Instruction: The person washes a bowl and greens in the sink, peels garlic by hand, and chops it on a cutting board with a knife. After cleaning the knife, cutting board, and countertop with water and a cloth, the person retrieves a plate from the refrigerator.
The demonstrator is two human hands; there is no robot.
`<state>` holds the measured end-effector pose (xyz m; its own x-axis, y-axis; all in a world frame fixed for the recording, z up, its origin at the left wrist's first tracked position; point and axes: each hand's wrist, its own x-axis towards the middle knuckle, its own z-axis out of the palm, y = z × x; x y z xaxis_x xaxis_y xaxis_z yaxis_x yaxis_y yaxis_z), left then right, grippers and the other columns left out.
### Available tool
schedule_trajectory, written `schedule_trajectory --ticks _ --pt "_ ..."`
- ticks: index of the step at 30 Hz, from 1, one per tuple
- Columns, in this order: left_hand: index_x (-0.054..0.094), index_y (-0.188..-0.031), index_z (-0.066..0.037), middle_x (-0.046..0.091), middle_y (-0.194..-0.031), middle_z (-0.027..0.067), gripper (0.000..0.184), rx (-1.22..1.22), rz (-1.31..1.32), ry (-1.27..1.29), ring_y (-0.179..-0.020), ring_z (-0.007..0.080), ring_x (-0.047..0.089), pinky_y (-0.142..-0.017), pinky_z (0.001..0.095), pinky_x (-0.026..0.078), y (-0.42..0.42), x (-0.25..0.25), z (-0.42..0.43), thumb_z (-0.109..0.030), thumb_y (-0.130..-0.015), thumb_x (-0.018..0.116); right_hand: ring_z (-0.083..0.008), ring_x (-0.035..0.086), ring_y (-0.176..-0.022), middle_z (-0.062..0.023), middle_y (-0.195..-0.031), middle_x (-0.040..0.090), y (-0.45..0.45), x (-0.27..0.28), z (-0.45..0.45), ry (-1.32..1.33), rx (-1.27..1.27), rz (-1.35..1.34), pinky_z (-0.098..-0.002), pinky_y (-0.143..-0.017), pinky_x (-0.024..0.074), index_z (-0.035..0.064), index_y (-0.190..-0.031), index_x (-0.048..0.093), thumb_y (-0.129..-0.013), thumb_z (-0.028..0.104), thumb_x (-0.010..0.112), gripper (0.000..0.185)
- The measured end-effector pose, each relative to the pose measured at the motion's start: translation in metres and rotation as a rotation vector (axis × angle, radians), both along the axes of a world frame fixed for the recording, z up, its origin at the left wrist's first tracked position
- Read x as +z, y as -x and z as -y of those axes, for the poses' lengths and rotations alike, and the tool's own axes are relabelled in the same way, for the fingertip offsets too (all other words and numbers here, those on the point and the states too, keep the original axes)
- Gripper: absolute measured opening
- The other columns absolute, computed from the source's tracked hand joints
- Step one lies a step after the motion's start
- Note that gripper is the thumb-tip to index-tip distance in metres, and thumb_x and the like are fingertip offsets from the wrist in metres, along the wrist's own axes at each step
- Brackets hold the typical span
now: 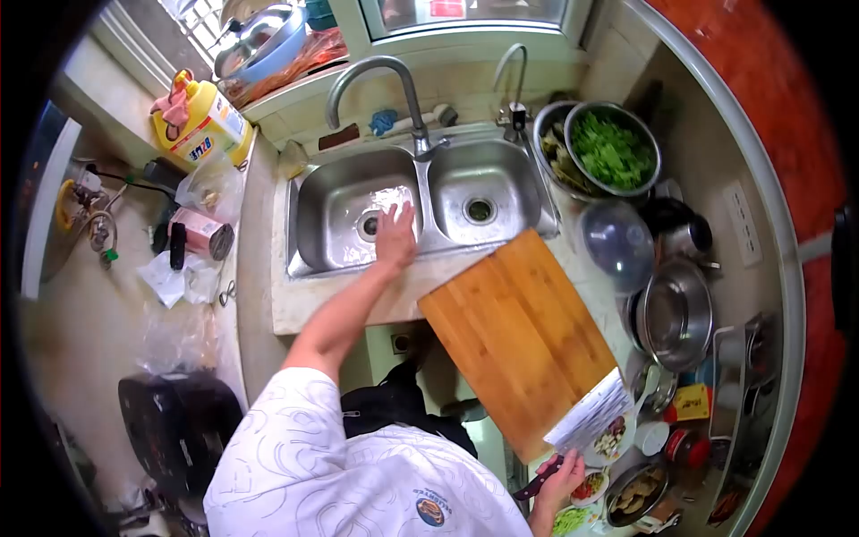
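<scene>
My left hand reaches over the left basin of the steel double sink, its fingers spread and nothing in them. At the lower right, my right hand is wrapped round the dark handle of a cleaver. The cleaver's broad blade lies over the lower right corner of a wooden cutting board. The board rests at an angle on the counter, one corner near the right basin. Beside the blade, a plate of chopped food is partly covered.
A curved faucet stands behind the sink. Bowls, one with chopped greens, a clear lid and a steel pot line the right side. A yellow jug and a black appliance are at left.
</scene>
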<state>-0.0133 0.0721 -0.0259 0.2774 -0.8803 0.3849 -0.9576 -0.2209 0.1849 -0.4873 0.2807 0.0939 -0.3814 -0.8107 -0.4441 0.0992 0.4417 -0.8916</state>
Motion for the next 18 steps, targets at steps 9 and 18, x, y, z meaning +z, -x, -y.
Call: schedule_trajectory --ticks 9,18 --pt "0.056 -0.112 -0.002 0.062 -0.105 0.0173 0.033 -0.205 -0.962 0.141 -0.094 0.033 0.06 -0.084 0.038 0.047 -0.062 0.012 0.147 -0.026 -0.091 0.049 -0.0128 0.049 -0.045 -0.0043 -0.062 0.051 -0.181 0.046 0.12 -0.133 0.332 0.073 -0.0253 -0.041 0.0416 0.005 -0.084 0.05 -0.094 0.023 0.049 0.021" --pt "0.054 -0.082 -0.008 0.053 -0.065 0.0006 0.02 -0.082 -2.145 0.594 -0.056 0.009 0.049 -0.048 0.0212 0.038 -0.186 0.043 0.101 -0.021 -0.095 0.049 -0.0117 0.051 -0.047 -0.0028 -0.064 0.053 -0.298 0.026 0.228 -0.271 0.938 0.092 -0.0245 -0.044 0.041 0.0047 -0.084 0.052 -0.092 0.022 0.05 0.019"
